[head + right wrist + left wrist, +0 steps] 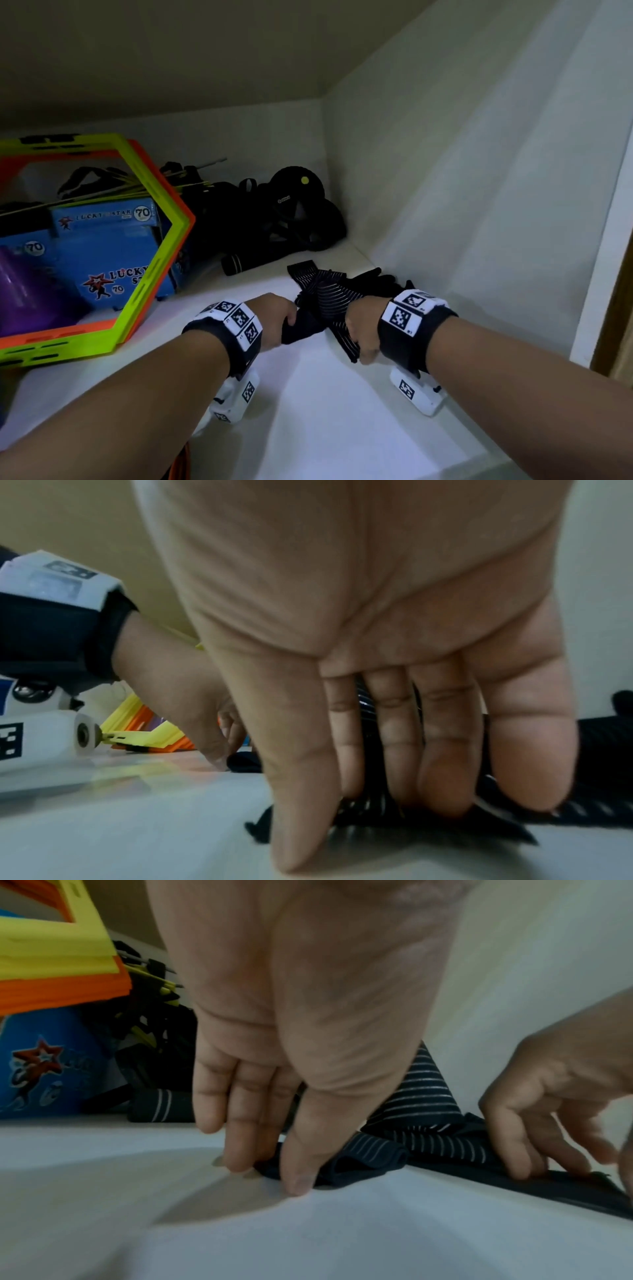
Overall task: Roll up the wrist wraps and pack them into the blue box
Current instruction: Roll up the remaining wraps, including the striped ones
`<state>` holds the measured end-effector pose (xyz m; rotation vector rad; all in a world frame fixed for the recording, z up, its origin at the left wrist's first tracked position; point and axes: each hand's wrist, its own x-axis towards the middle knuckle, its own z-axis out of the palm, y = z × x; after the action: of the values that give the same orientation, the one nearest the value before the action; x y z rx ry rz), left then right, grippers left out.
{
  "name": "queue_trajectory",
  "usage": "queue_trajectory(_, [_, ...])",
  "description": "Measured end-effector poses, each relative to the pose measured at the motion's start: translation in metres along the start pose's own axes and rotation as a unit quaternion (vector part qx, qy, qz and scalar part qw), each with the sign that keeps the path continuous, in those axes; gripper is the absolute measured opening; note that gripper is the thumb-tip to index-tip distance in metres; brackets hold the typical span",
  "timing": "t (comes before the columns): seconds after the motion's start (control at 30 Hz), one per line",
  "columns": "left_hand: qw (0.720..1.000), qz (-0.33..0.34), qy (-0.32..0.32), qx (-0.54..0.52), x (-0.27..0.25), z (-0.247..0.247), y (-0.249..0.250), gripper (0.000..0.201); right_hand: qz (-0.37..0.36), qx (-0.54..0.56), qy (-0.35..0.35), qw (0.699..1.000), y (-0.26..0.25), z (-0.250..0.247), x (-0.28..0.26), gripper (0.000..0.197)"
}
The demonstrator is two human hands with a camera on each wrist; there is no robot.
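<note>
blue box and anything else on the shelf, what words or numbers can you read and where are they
"LUCKY STAR" with "70" in a white circle: top flap of the blue box.
"70" in a white circle: left part of the box.
"LUCKY ST..." with "70": front face, beside a red star figure; the rest is hidden by the green hexagon frame.
Small white logo on the black round gear: too small to read.
Square code tags on the wrist bands: patterns; the tiny characters beside them are unreadable.

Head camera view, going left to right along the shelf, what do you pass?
Purple cup → blue Lucky Star box → green and orange hexagon rings → left hand → striped wrist wrap → right hand → white side wall.
</note>
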<state>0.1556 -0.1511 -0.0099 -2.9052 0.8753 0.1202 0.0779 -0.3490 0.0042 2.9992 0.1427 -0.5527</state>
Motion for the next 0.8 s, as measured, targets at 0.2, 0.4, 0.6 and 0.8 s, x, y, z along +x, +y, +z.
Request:
queue_trajectory(0.2, [0.999,0.020,0.028,0.008,-0.005,-0.001,0.011,0.031,-0.036,0.023,0.101,0.994,-0.004,0.012,-0.010,0.018])
queue_trajectory(0.4, [0.993,0.020,0.108,-0.047,-0.021,-0.037,0.004,0.029,-0.051,0.087,0.163,0.981,0.005,-0.016,-0.028,0.025])
queue_trajectory(0.6, [0.934,0.061,0.319,-0.146,-0.049,-0.121,-0.007,0.022,-0.094,0.210,0.327,0.917,0.016,-0.080,-0.053,0.038])
queue_trajectory(0.8, [0.869,0.062,0.436,-0.227,-0.074,-0.180,0.000,0.017,-0.132,0.321,0.468,0.813,0.019,-0.126,-0.075,0.029])
